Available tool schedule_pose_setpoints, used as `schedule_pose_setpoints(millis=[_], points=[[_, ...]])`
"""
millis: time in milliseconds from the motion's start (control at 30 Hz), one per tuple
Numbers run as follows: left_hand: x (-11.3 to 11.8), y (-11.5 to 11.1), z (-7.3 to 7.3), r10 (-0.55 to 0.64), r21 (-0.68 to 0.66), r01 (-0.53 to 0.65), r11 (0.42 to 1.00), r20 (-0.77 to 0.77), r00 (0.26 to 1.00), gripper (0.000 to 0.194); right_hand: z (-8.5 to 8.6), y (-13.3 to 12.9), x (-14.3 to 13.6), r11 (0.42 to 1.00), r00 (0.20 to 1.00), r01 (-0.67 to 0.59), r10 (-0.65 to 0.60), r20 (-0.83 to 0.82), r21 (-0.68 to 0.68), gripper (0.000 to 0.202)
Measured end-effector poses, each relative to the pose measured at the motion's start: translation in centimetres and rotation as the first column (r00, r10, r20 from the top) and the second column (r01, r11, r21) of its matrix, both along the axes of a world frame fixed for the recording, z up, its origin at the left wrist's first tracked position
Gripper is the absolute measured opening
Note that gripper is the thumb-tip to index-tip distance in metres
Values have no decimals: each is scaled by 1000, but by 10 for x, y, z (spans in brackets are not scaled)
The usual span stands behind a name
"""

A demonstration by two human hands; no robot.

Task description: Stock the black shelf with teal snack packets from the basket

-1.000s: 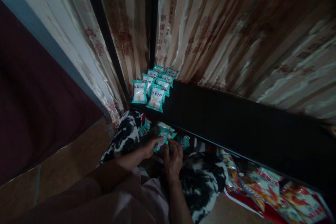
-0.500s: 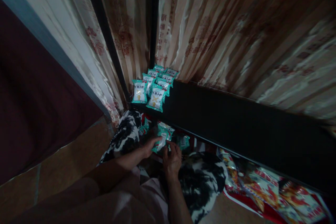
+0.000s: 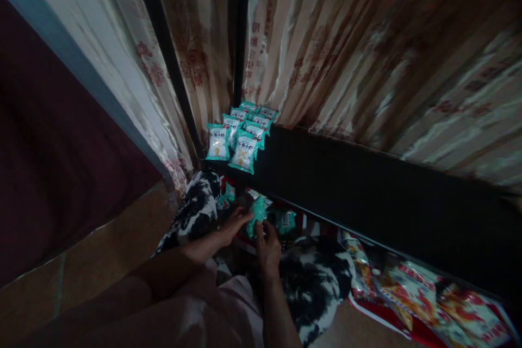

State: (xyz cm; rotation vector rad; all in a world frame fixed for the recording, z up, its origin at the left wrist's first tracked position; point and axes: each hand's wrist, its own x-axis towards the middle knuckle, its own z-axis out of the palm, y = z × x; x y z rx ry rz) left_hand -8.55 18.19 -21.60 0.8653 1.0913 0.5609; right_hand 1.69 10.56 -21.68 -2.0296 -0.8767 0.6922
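Between my two hands is a small teal snack bag (image 3: 256,213), held above a container of similar bags below the shelf edge. My left hand (image 3: 236,223) grips its left side with the thumb on top. At its lower right, my right hand (image 3: 268,244) has its thumb and fingers closed on the bag. Another teal snack bag (image 3: 286,221) lies to the right of my hands, and one more (image 3: 229,192) is at the left. On the shelf's left end stand several teal-and-white snack bags (image 3: 244,151) in two rows.
The black shelf (image 3: 367,185) runs off to the right in front of pleated curtains (image 3: 326,38). Larger red-and-white snack bags (image 3: 411,288) fill a red container under it. Dark posts (image 3: 171,60) rise at the left corner. My patterned knees (image 3: 318,277) flank the hands.
The bag in my hands has turned: its white printed face showed before, and now a mostly teal side shows. My fingers have shifted slightly around it. The bags on the shelf stay put.
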Motion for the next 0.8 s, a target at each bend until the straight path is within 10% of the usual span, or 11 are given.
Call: schedule_pose_setpoints(millis=[800], points=[[2,0,-3,3,279,48,959,-178,984,13,-8,3,5,992,937,59,-94,-335,-112,59]])
